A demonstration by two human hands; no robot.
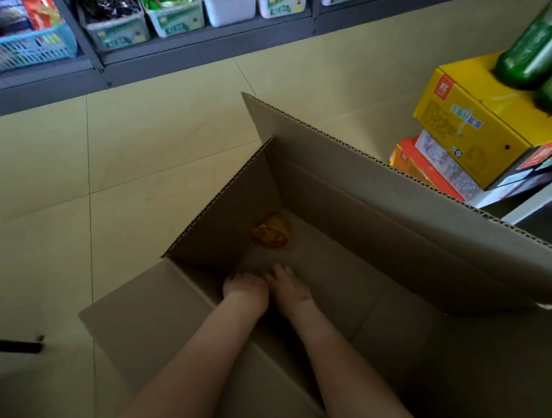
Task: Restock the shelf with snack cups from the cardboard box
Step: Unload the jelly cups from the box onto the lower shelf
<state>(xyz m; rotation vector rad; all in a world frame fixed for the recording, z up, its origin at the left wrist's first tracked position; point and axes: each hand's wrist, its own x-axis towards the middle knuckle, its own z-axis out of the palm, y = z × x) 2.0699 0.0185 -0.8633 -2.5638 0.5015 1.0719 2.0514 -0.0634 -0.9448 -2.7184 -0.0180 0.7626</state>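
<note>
Reaching into the cardboard box [388, 200] with left hand [246, 289] and right hand [291, 288] side by side; stretching right fingers [278, 272] forward, gripping nothing; bending left fingers out of sight, grip impossible to tell; facing a yellow snack [270, 231] lying in the box's far left corner.

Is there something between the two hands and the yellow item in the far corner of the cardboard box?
Nothing visible. The left hand and right hand are inside the cardboard box, short of the yellow item; only bare box floor lies between them and it.
</note>
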